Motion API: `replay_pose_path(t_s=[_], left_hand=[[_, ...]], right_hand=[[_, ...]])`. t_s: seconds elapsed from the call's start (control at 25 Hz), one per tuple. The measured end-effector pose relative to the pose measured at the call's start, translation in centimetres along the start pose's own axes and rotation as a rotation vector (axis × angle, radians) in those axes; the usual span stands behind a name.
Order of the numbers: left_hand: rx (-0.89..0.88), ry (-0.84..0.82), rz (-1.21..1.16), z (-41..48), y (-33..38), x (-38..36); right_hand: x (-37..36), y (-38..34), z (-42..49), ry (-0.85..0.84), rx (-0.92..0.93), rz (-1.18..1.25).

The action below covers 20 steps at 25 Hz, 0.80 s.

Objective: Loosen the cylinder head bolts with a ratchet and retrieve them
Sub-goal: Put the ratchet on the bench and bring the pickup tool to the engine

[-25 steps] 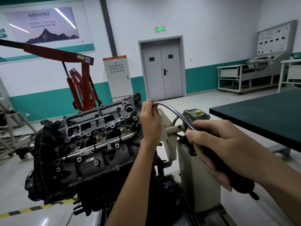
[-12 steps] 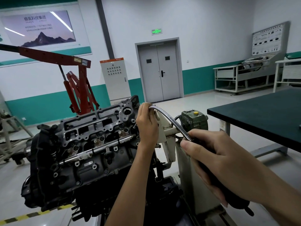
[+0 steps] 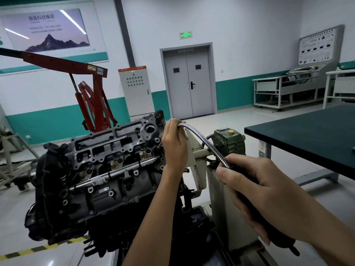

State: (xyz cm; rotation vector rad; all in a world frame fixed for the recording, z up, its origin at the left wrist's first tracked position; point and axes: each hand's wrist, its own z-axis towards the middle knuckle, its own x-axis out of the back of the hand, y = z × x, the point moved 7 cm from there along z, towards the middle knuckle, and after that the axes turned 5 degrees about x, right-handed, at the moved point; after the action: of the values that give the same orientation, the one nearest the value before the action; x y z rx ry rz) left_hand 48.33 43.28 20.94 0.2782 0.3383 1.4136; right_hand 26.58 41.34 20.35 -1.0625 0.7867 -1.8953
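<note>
A dark cylinder head sits tilted on an engine stand, its bolt holes facing me. My left hand grips the far end of a flexible metal pickup tool and holds its tip at the head's right end; the tip is hidden behind my fingers. My right hand grips the tool's black handle, low at the right. A long chrome ratchet extension lies across the head's face. No loose bolt shows.
The stand's cream post and green gearbox are just right of the head. A dark green-topped table fills the right side. A red engine crane stands behind, a yellow-black floor stripe at lower left.
Both hands keep their hold on the flexible tool. My right hand has drawn slightly toward me and down; my left hand stays at the head's right end.
</note>
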Motion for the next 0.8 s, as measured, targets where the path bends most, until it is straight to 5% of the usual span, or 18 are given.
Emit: replay_pose_path(t_s=[0.8], left_hand=[[-0.033,0.045,0.0,-1.9,0.5,0.8]], right_hand=[[-0.5,1.0,-1.6,0.047,-0.021,-0.107]])
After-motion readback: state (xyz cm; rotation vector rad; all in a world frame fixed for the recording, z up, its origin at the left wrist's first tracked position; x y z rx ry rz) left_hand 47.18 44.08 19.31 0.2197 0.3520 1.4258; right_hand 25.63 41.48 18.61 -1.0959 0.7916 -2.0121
